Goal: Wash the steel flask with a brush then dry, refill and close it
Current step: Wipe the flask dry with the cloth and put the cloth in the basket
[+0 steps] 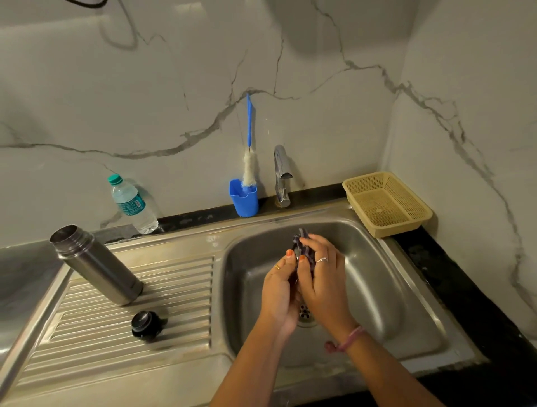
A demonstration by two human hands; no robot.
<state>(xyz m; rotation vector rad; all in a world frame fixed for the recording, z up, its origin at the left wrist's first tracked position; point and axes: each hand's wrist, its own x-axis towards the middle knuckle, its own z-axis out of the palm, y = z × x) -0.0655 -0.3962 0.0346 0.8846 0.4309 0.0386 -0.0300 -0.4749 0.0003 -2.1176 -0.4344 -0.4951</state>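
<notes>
Brushed steel flask (96,264), glossy sink (377,290)

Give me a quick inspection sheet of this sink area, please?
Surface: steel sink with ribbed drainboard.
Job's things: steel flask open, upright on drainboard; black cap beside it; bottle brush in blue holder; water bottle capped.
Clutter: beige basket, tap.
Hands: left hand and right hand squeeze a dark cloth over the basin.
Cables: black cable at top edge.
Surroundings: marble walls.
</notes>
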